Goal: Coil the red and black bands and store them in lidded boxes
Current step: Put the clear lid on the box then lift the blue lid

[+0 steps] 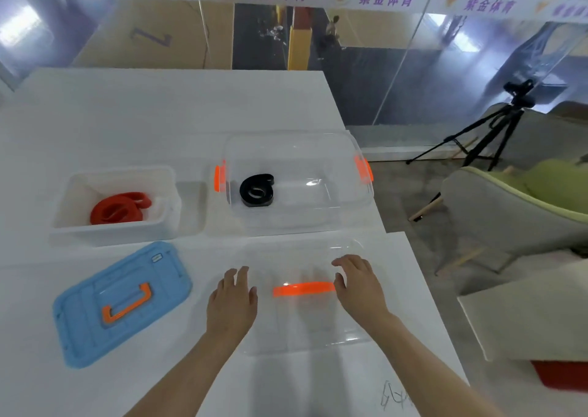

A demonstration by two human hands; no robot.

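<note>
Clear lid [305, 321] lies lengthwise left to right.

Two open boxes sit side by side on the counter [127, 114]: the left box [114, 233] holds one coiled band [105, 213], the right box [318, 162] the other band [254, 201] at its left end. Before each lies its lid, the left lid [79, 321] and the right lid [311, 321], the left hand [232, 302] and right hand [359, 286] flanking the latter's handle [304, 288].
</note>
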